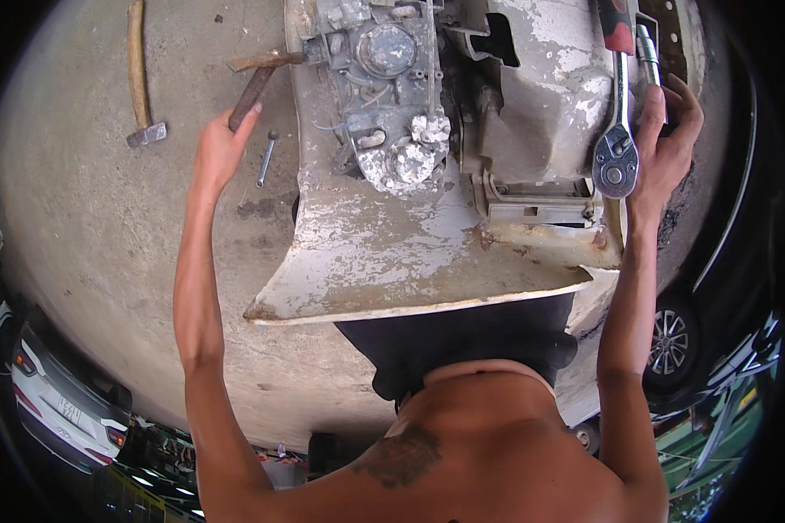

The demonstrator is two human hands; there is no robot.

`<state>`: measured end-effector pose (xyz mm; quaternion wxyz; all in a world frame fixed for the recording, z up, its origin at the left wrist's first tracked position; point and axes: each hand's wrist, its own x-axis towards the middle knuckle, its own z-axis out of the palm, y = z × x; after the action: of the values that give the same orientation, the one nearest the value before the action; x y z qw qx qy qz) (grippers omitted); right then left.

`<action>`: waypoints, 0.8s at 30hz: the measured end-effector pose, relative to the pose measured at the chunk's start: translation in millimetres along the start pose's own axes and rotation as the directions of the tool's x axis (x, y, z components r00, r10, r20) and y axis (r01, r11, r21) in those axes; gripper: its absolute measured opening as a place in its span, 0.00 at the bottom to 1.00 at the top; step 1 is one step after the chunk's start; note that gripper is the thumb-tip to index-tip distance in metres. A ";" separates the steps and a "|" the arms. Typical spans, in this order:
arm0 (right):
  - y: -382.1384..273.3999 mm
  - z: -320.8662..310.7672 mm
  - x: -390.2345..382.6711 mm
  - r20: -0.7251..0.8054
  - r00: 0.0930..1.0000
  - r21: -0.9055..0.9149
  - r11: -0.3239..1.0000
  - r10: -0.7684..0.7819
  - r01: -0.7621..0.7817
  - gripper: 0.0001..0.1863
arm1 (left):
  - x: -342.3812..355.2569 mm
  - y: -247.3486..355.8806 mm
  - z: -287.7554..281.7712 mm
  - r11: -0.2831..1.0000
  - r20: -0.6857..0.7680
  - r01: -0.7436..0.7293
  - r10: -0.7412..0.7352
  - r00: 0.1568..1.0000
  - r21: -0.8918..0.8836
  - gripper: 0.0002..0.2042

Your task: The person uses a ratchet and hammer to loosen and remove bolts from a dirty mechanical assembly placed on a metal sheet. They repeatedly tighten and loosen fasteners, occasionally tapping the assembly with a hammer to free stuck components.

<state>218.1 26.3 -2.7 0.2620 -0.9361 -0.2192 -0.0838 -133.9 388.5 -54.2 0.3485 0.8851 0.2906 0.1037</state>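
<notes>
My left hand grips the dark shaft of a rusty hammer. Its brown head reaches to the edge of a worn, pale-painted metal panel. On that panel rests a grimy metal engine part with round covers, between my two hands. At the right, my right hand has its thumb and fingers closed about a chrome socket extension. Beside that hand lies a ratchet wrench with a red and black handle, its round head close to my wrist.
A wooden-handled hammer and a small wrench lie on the concrete floor to the left. A peeling box-shaped casing stands on the panel's right. A dark car is close at right; a white car is farther left.
</notes>
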 end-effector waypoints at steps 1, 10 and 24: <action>-2.0 -1.3 4.7 0.002 0.999 -0.061 0.998 -0.032 0.032 0.28 | 9.8 -5.2 13.9 0.971 0.092 0.086 -0.109 0.990 0.225 0.27; 2.7 -3.9 3.1 -0.010 0.999 -0.002 0.999 -0.032 0.032 0.29 | 27.5 5.8 1.9 0.830 -0.417 -0.456 0.309 0.855 -0.320 0.26; 1.5 -0.4 1.1 0.003 0.998 -0.115 0.991 -0.062 0.062 0.24 | -68.6 -112.1 26.5 0.663 -0.263 0.610 -0.554 0.790 0.435 0.30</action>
<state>219.7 25.3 -2.8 0.2048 -0.9424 -0.2427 -0.1048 -228.7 399.5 -148.3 0.1065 0.7969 0.5930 -0.0440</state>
